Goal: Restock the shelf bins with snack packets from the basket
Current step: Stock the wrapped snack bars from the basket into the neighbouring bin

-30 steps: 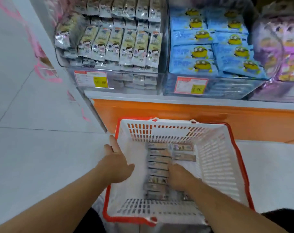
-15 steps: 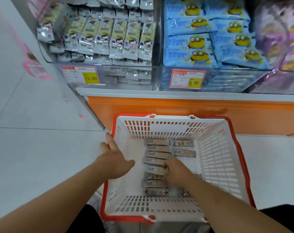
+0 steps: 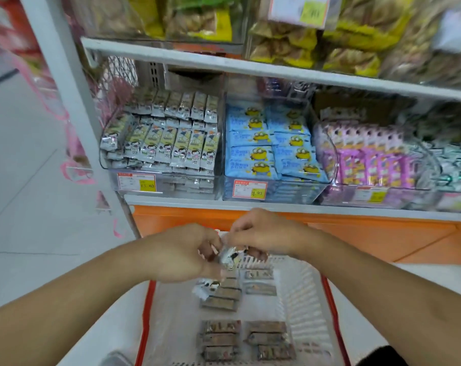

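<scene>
Both my hands are raised above the white basket with the red rim. My left hand and my right hand meet around a small bunch of silver snack packets, fingers curled on them. More packets hang below my left hand. Several matching packets lie in rows on the basket floor. On the shelf above, the clear left bin holds rows of the same silver packets.
A second clear bin of blue packets stands to the right, then one of purple packets. Price tags hang on the bin fronts. An orange base panel runs under the shelf. White floor tiles lie left.
Both hands have come up out of the basket with packets and met above it. The view has tilted up, showing more of the shelves.
</scene>
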`<state>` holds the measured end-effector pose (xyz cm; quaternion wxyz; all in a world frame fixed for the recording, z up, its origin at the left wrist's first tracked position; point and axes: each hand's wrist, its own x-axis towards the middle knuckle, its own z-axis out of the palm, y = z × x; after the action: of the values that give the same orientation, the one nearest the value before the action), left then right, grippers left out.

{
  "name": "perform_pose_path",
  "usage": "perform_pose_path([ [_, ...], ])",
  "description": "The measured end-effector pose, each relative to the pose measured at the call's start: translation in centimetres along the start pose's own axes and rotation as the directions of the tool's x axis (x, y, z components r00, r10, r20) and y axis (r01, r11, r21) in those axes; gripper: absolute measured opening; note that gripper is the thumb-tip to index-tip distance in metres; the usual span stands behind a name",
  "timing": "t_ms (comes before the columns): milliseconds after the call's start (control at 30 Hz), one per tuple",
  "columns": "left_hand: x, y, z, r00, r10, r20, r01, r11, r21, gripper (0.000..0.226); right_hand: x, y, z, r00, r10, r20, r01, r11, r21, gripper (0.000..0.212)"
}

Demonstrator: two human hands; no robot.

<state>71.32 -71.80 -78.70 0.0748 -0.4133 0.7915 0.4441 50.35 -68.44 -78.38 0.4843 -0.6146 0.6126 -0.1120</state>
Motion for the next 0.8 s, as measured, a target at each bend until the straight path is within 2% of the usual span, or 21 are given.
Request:
perform_pose_path([
  [100, -1.9, 2.3, -1.0, 0.996, 0.071, -0.061, -0.087, 0.936, -0.340, 0.013, -2.1, -2.2, -1.7, 0.993, -0.049, -0.107, 0.072, 0.974, 0.215, 0.035],
  [167, -2.8, 3.2, -1.9, 0.991, 0.076, -0.113, -0.124, 0.845, -0.520, 0.006, -3.3, -3.3, -2.5, 0.963, -0.057, -0.262, 0.151, 0.921, 0.358, 0.020],
  [200, -3.1, 3.4, -2.3, 0.986, 0.065, -0.153, -0.142, 0.809, -0.570, 0.007, -3.7, -3.6, -2.9, 0.927, -0.079, -0.366, 0.207, 0.923, 0.324, 0.012],
  [233, -3.2, 3.5, -2.7, 0.981, 0.051, -0.185, -0.155, 0.780, -0.606, 0.008, -4.2, -4.0, -3.1, 0.882, -0.149, -0.448, 0.263, 0.943, 0.204, 0.019],
  [267, -3.3, 3.5, -3.0, 0.979, 0.037, -0.199, -0.158, 0.754, -0.637, 0.009, -4.5, -4.1, -3.0, 0.846, -0.255, -0.468, 0.314, 0.948, 0.051, 0.031],
  [333, -3.6, 3.4, -3.4, 0.978, 0.032, -0.208, -0.168, 0.716, -0.678, 0.011, -4.8, -4.3, -2.4, 0.832, -0.396, -0.389, 0.351, 0.918, -0.184, 0.054],
  [400, -3.8, 3.3, -3.8, 0.978, 0.038, -0.207, -0.174, 0.697, -0.695, 0.017, -4.6, -4.4, -1.6, 0.858, -0.423, -0.292, 0.336, 0.891, -0.306, 0.073],
  [467, -3.9, 3.0, -4.1, 0.980, 0.036, -0.197, -0.167, 0.688, -0.706, 0.015, -4.1, -4.5, -1.0, 0.874, -0.414, -0.255, 0.307, 0.876, -0.371, 0.084],
  [667, -3.8, 1.7, -5.1, 0.975, 0.016, -0.221, -0.178, 0.651, -0.738, 0.016, -3.0, -5.9, -0.4, 0.892, -0.358, -0.276, 0.268, 0.910, -0.315, 0.081],
  [800, -3.9, 0.5, -6.3, 0.980, 0.002, -0.201, -0.141, 0.717, -0.682, 0.019, -1.9, -6.7, 0.5, 0.894, -0.294, -0.338, 0.218, 0.945, -0.245, 0.082],
])
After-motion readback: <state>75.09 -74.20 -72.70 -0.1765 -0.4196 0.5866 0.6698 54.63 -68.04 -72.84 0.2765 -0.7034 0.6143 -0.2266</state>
